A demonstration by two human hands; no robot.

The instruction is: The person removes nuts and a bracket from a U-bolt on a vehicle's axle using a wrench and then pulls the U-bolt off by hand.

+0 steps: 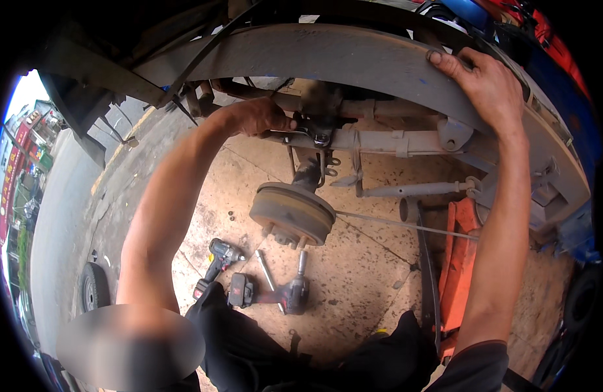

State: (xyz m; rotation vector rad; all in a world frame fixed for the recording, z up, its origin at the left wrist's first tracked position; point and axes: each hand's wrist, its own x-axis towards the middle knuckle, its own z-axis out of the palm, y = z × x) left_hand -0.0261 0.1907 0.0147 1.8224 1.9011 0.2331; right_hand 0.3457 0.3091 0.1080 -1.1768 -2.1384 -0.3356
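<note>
Above the rusty round drum (291, 214), left hand (259, 116): fingers curled, hold unclear. Right hand (492, 88): fingers part-open, resting on grey metal beam (340, 59).

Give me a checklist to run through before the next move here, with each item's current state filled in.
1. Right hand supported: ok, it rests on the grey frame rail.
2. Left hand grip secure: cannot tell; it is at the dark bracket, but what its fingers hold is unclear.
3. Gloves worn: not ok, both hands are bare.
4. Power tools set down: ok, one and another lie on the floor.
5. Floor near the drum clear: not ok, a metal bar lies there too.
6. Orange frame bearing load: cannot tell, its contact is not clear.
</note>
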